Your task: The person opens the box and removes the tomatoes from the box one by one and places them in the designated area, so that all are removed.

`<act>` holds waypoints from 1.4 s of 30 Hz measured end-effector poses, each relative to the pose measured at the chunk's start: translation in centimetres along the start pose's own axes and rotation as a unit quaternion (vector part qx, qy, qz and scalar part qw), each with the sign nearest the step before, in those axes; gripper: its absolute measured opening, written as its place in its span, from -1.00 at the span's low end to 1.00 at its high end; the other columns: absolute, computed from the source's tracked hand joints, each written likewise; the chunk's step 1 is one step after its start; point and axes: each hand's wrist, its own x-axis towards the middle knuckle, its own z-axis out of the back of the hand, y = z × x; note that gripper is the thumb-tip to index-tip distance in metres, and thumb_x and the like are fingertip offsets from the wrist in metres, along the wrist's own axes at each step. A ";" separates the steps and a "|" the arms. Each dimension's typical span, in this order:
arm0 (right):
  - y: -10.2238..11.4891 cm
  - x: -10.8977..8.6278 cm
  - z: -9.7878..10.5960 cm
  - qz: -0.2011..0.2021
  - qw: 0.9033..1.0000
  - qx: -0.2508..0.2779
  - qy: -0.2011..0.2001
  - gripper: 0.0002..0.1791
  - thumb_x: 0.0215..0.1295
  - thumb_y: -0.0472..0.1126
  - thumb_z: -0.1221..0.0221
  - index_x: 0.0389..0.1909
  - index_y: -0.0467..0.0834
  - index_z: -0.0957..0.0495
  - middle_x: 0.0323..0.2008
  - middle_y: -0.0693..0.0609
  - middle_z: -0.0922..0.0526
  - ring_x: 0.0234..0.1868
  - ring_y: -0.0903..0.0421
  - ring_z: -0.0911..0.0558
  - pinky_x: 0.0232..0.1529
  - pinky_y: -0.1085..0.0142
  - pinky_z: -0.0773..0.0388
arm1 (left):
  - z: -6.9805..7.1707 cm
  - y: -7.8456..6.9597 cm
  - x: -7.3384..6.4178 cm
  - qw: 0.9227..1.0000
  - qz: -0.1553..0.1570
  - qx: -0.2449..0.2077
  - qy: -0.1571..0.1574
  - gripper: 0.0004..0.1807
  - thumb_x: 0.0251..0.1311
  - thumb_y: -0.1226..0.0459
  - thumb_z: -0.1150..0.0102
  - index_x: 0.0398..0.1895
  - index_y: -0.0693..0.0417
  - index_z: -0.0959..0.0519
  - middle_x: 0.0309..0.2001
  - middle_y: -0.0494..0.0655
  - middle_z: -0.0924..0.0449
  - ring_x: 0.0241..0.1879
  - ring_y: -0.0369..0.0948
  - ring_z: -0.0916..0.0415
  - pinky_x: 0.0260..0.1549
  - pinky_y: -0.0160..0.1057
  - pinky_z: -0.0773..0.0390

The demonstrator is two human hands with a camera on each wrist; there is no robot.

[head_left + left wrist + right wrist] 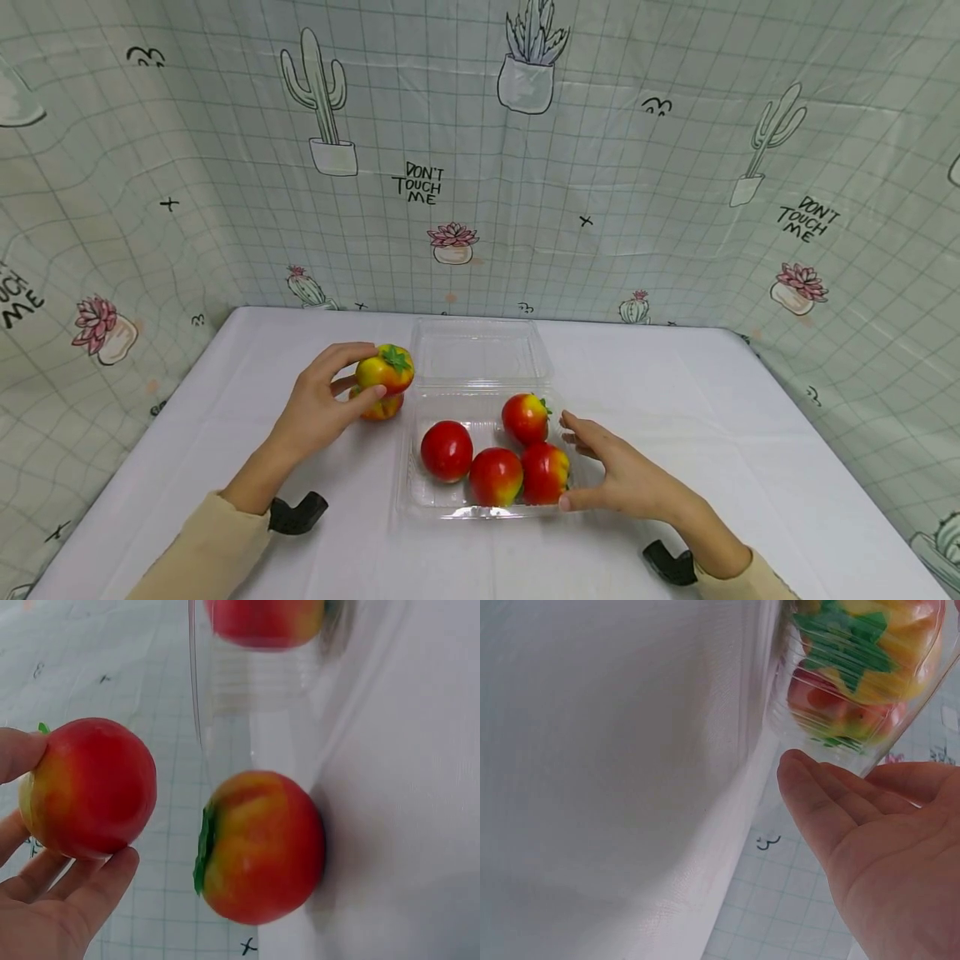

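Beige sleeve nearest, black mount at its wrist. My left grip pinches a red-yellow fruit; loose fruit just beneath, on the white tabletop. Clear tray's left wall stands between these and four fruits inside. Lid open behind. My right grip spread, just beside the tray.

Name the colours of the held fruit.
The held fruit is red and yellow with green leaves, best seen in the head view.

The left arm extends upward from the lower left of the frame, and the left hand grips with bent fingers. At lower right, the right hand has thumb and fingers spread apart.
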 end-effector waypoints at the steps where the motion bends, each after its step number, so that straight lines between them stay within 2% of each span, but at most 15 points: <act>1: 0.0 0.0 0.0 0.000 1.000 -0.001 0.000 0.16 -0.04 0.21 -0.39 0.48 -0.18 -0.01 0.39 -0.09 -0.20 0.24 -0.11 -0.42 0.19 0.00 -0.40 | 0.2 0.1 0.0 1.000 -0.001 0.004 -0.003 -0.52 0.14 0.31 -0.32 0.15 0.07 -0.47 0.14 -0.07 -0.42 0.13 -0.14 -0.38 0.00 -0.13 -0.54; 7: 0.0 0.1 0.0 0.000 1.000 -0.001 -0.001 0.16 -0.04 0.21 -0.38 0.48 -0.18 -0.01 0.39 -0.09 -0.21 0.24 -0.11 -0.42 0.19 0.00 -0.40 | 1.0 0.3 -0.2 1.000 0.000 0.023 -0.020 -0.52 0.15 0.31 -0.31 0.16 0.08 -0.47 0.14 -0.05 -0.43 0.13 -0.13 -0.39 -0.01 -0.18 -0.54; 14: 0.0 0.1 0.0 0.001 1.000 0.003 0.003 0.17 -0.05 0.22 -0.39 0.48 -0.18 -0.01 0.40 -0.09 -0.20 0.25 -0.09 -0.42 0.20 0.00 -0.39 | 2.0 1.1 -0.6 0.999 0.012 0.041 -0.032 -0.52 0.17 0.31 -0.30 0.17 0.10 -0.47 0.15 0.00 -0.42 0.13 -0.07 -0.39 -0.05 -0.55 -0.46; 16: 0.0 0.1 0.0 0.001 1.000 0.004 0.004 0.17 -0.05 0.22 -0.39 0.48 -0.18 -0.01 0.40 -0.09 -0.20 0.25 -0.09 -0.41 0.20 0.00 -0.39 | 2.3 1.3 -0.6 0.998 0.014 0.043 -0.034 -0.53 0.17 0.32 -0.29 0.17 0.12 -0.46 0.15 0.02 -0.42 0.13 -0.05 -0.38 -0.06 -0.60 -0.42; 28: 0.0 0.1 -0.1 -0.005 1.000 0.003 0.001 0.16 -0.04 0.20 -0.39 0.48 -0.17 -0.01 0.40 -0.09 -0.20 0.25 -0.11 -0.41 0.20 0.01 -0.40 | 4.1 3.2 -0.5 0.997 0.050 0.029 -0.044 -0.52 0.19 0.31 -0.27 0.17 0.22 -0.45 0.16 0.12 -0.40 0.19 0.06 -0.35 -0.05 -0.57 -0.41; 33: 0.1 0.1 -0.1 -0.007 1.000 0.004 0.001 0.15 -0.04 0.20 -0.39 0.48 -0.17 -0.01 0.40 -0.09 -0.20 0.25 -0.11 -0.41 0.20 0.00 -0.39 | 4.7 3.7 -0.5 0.997 0.067 0.018 -0.041 -0.51 0.20 0.29 -0.27 0.18 0.25 -0.44 0.18 0.15 -0.39 0.21 0.10 -0.32 -0.08 -0.61 -0.39; 42: -0.1 0.1 -0.1 -0.006 1.000 0.003 0.001 0.15 -0.03 0.20 -0.38 0.48 -0.17 0.00 0.40 -0.09 -0.19 0.26 -0.11 -0.41 0.19 0.01 -0.40 | 5.3 4.7 -0.6 0.996 0.086 0.025 -0.026 -0.50 0.18 0.31 -0.28 0.17 0.31 -0.43 0.18 0.21 -0.37 0.19 0.12 -0.32 -0.07 -0.60 -0.40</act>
